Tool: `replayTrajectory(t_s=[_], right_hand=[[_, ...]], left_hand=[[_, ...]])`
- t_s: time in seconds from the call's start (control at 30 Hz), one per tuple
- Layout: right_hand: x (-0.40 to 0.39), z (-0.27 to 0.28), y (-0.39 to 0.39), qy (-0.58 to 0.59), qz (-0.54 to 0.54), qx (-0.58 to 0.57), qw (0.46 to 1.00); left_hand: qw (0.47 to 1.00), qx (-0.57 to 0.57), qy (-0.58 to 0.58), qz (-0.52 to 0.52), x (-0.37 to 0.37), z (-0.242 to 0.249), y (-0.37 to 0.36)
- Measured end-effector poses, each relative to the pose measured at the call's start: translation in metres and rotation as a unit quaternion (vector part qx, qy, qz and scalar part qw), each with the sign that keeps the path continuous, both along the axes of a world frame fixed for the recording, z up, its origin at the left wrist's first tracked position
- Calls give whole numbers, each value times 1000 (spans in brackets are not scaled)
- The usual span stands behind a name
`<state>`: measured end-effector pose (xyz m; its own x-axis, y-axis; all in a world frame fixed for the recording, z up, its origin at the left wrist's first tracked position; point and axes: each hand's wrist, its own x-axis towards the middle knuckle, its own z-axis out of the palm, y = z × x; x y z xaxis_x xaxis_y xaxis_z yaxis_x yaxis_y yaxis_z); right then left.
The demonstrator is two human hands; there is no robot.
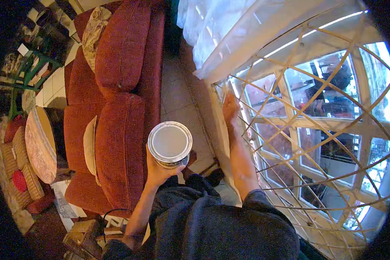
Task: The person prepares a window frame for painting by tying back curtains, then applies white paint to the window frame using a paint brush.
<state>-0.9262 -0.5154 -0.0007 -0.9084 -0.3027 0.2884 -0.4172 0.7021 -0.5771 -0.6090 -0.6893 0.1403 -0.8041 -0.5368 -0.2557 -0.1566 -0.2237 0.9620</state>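
Observation:
In my left hand (160,172) is a round metal can (170,142), apparently a paint can, with its pale top facing up towards me. My fingers and thumb wrap round its side, in front of my body. My right hand (231,107) is stretched far forward to the edge of the white window frame (224,134), beside the lattice grille (292,67). Its fingers look curled in. What they hold is too small and blurred to make out.
To the left stands a red sofa (121,52) with a patterned cushion (94,37). Sheer white curtain (208,30) hangs ahead, above the tiled floor (177,93). A round table (41,145) is beyond the sofa. Glass panes (325,82) lie behind the grille.

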Motion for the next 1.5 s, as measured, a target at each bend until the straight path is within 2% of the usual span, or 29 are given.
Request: replayTrajectory(t_s=[0.07, 0.33, 0.47, 0.77, 0.93, 1.17, 1.3, 1.4, 1.5], right_hand=[[9, 9, 1, 14, -1, -8, 1000], [42, 28, 2, 51, -11, -16, 999], [26, 31, -6, 76, -1, -5, 997], [-21, 32, -36, 133, 16, -31, 990], [-23, 36, -34, 151, 14, -24, 988], [-11, -20, 2, 51, -7, 39, 998], [-6, -29, 2, -5, -18, 72, 997], [-23, -14, -11, 46, -13, 22, 999], [-33, 21, -30, 156, 3, -58, 986]], left_hand=[[1000, -19, -5, -7, 1, 0, -4], [1000, 17, 5, 22, 3, -5, -14], [999, -33, -4, 27, -3, 12, -19], [999, -7, 23, 33, -9, 10, -16], [998, 46, 33, 39, -8, 2, -9], [1000, 3, 10, 24, -8, 6, -10], [999, 15, 27, 21, -13, 3, -12], [1000, 10, 12, 26, -13, 4, -9], [1000, 2, 16, 25, -16, 10, -11]])
